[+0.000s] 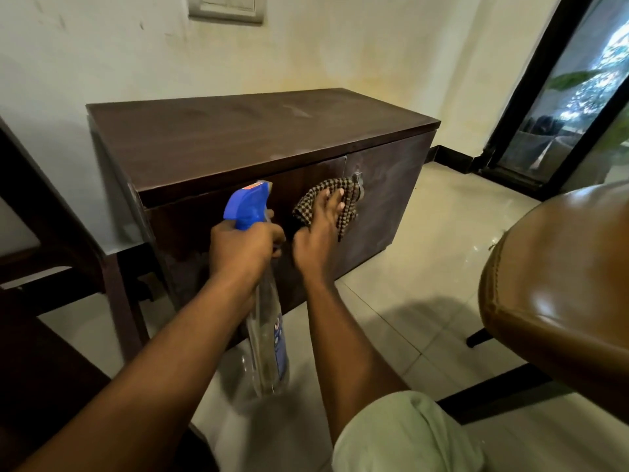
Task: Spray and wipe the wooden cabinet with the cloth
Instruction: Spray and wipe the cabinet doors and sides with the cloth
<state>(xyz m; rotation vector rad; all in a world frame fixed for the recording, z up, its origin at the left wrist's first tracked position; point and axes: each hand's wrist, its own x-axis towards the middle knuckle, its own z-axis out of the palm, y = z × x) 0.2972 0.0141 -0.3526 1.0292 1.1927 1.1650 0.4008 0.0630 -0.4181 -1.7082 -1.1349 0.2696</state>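
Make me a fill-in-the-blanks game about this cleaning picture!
The left hand grips a spray bottle with a ____ trigger head.
The right hand presses a checked ____ on the cabinet.
It wipes the cabinet's ____, not its top.
Missing words: blue, cloth, front.

Pale green sleeve (405, 434) bunched high on right arm (343, 338); left arm (163, 356) bare along visible length.

The pale tiled floor (425, 267) carries the wooden cabinet (238, 141) just beyond the left hand (245, 247) and right hand (318, 233), with a brown leather chair (561, 284) to their right.
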